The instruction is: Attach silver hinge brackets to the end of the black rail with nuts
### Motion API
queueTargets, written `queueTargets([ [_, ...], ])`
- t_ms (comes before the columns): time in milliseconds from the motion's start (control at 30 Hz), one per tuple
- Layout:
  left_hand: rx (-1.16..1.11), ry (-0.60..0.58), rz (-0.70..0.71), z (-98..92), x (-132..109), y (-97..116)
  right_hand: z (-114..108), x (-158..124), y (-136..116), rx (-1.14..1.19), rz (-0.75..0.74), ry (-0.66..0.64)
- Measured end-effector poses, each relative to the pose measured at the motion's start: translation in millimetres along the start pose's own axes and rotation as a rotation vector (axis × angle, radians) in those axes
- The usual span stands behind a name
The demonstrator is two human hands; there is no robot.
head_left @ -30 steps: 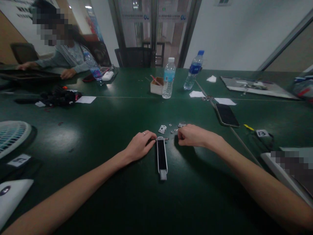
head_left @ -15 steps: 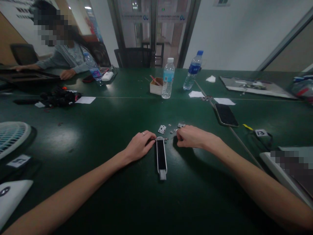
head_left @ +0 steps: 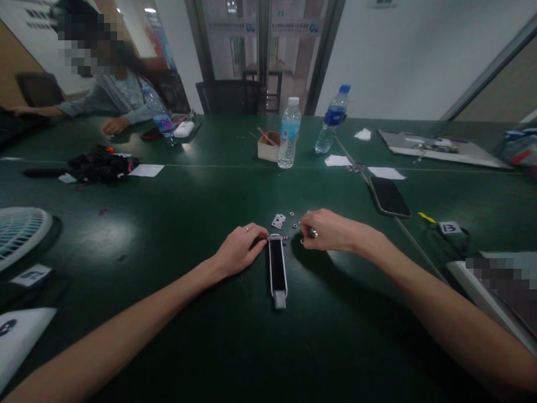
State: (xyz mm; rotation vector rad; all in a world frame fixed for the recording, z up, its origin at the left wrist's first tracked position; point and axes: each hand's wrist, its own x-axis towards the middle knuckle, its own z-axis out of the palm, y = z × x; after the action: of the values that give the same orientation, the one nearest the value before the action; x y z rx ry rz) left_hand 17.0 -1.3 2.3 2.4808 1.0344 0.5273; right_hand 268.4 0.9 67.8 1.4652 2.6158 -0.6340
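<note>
A slim black strip with a white rim and a pale end tab (head_left: 277, 268) lies lengthwise in front of me. Across its far end rests a thin metal pin (head_left: 281, 238), whose left end is pinched by my left hand (head_left: 239, 249). On the right, my right hand (head_left: 333, 230) is closed just above the table. A small shiny metal piece (head_left: 313, 233) shows at its curled fingers; its exact kind is too small to tell. Between the hands lie a metal plate with holes (head_left: 278, 221) and small nuts (head_left: 295, 226). Part of the loose hardware is hidden by my right hand.
Beyond the hands stand a small box (head_left: 267, 149), a clear bottle (head_left: 288, 134) and a blue-capped bottle (head_left: 333, 120). A phone (head_left: 389, 196) lies right. A white basket (head_left: 23, 235) is at the left edge. Another person (head_left: 126, 101) sits across the table.
My right hand has turned slightly, and a shiny metal piece now shows at its fingers. My left hand, the pin and the strip stay in place. The other person's hands have shifted.
</note>
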Motion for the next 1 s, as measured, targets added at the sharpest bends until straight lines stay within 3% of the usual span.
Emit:
queueTargets([
  [267,0.005,0.001,-0.001,-1.4,0.4,2.1,4.7,2.9,7.7,0.001,-0.071,0.038],
  [500,0.008,-0.007,-0.012,-0.9,0.8,1.9,7.2,4.4,7.4,-0.015,-0.100,-0.032],
  [833,0.015,0.002,-0.014,0.5,0.4,-0.4,14.1,8.0,3.1,0.011,0.004,-0.117],
  [1000,0.001,-0.006,-0.020,0.5,0.2,-0.5,15.4,7.2,2.9,0.009,-0.054,-0.047],
])
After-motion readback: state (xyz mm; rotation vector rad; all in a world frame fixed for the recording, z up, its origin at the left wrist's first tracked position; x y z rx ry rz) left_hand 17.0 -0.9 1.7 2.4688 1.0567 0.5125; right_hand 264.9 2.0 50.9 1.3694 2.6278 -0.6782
